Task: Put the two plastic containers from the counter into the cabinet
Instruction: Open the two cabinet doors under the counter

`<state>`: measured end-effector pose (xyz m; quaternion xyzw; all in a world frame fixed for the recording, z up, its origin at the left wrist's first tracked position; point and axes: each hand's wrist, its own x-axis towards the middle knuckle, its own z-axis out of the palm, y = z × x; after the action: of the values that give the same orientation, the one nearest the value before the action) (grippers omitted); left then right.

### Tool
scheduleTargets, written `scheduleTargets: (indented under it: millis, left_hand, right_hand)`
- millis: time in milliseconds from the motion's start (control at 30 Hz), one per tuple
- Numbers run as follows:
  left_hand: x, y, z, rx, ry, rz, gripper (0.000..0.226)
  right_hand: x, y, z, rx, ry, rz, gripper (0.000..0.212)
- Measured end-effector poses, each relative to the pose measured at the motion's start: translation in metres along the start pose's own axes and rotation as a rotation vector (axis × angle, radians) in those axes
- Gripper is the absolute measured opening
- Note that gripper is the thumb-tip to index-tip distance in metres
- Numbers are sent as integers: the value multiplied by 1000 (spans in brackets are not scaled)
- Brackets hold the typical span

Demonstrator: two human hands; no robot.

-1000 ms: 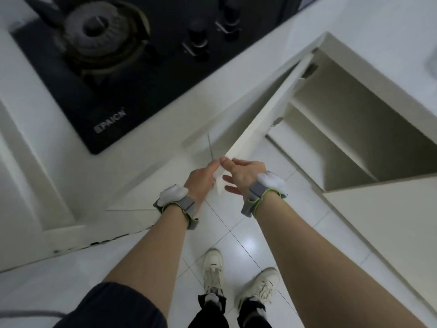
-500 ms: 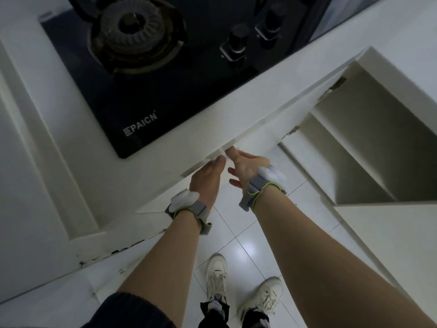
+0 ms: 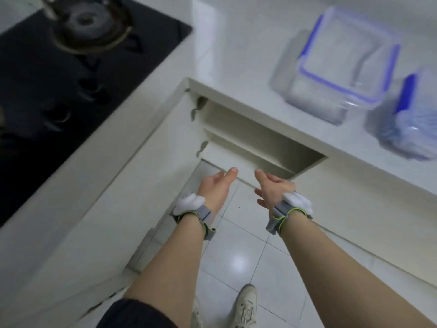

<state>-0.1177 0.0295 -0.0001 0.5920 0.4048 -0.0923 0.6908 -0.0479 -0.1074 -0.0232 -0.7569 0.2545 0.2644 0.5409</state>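
Two clear plastic containers stand on the white counter at the upper right. The larger one (image 3: 340, 65) has a blue-rimmed lid. The smaller one (image 3: 409, 119) sits at the right edge, partly cut off, with a blue clip. Below the counter edge the cabinet (image 3: 255, 140) stands open, showing pale shelves. My left hand (image 3: 216, 185) and my right hand (image 3: 272, 189) hover side by side in front of the opening, fingers apart, holding nothing. Both wrists wear grey straps with white pads.
A black gas hob (image 3: 71, 74) with a burner and knobs fills the upper left of the counter (image 3: 236, 43). The open cabinet door (image 3: 132, 202) runs down the left, beside my left arm. White floor tiles (image 3: 238, 259) and my shoes lie below.
Both hands have let go of the cabinet door's edge and drawn apart, now empty. The view has swung right, bringing the two containers into sight.
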Motion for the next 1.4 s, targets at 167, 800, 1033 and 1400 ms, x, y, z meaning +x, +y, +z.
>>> scheduleTargets:
  millis: [167,800,1033,1400]
  left_hand:
    - [27,22,102,125,-125,46,60]
    - [84,3,271,522,-108,317,22]
    - [66,-17,236,757,-20,391,48]
    - [-54,-69,179,737,-476,64,16]
  right_hand:
    - [46,2,-91,-32,158,13,62]
    - [110,35,-207,248,241,84,90]
    - [84,49,-165,308,308,127,104]
    - [-47,142,-170,746,371,167,72]
